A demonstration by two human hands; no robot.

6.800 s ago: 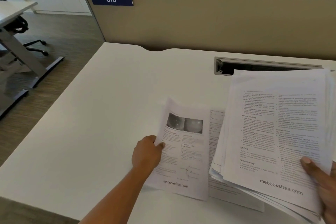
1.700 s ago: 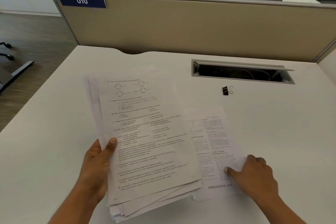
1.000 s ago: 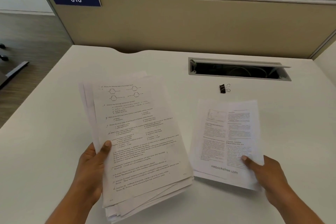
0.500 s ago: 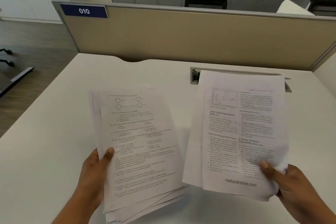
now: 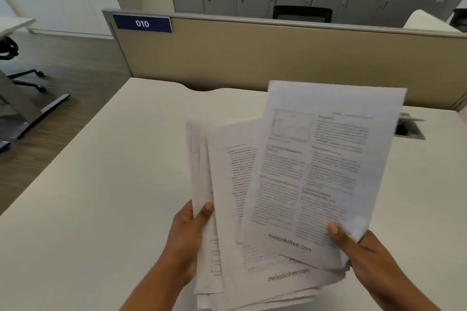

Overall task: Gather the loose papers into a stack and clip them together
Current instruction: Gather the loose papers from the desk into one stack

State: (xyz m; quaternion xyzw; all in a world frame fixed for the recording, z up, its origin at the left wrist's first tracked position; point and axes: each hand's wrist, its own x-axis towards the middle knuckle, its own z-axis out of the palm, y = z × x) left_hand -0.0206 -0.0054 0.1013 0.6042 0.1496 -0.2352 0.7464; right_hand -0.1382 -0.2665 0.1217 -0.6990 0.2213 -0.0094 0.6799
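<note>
A thick, uneven stack of printed papers [image 5: 227,209] is held above the white desk [image 5: 101,197]. My left hand [image 5: 188,232] grips its left edge, thumb on top. A few more printed sheets [image 5: 321,171] lie over the right side of the stack, tilted and sticking out past its far edge. They are pinched at the lower right corner by my right hand [image 5: 353,247]. The sheets are not squared up. The black binder clip is hidden behind the papers.
A beige partition [image 5: 252,58] with a blue "010" label [image 5: 142,23] closes the desk's far edge. A cable slot [image 5: 409,130] shows at the right, mostly covered by the papers. Grey lockers stand behind, and another desk and a chair base are at far left.
My right hand has carried its sheets leftward onto the stack in my left hand. The two bundles, apart half a second ago, now overlap. The view has shifted.
</note>
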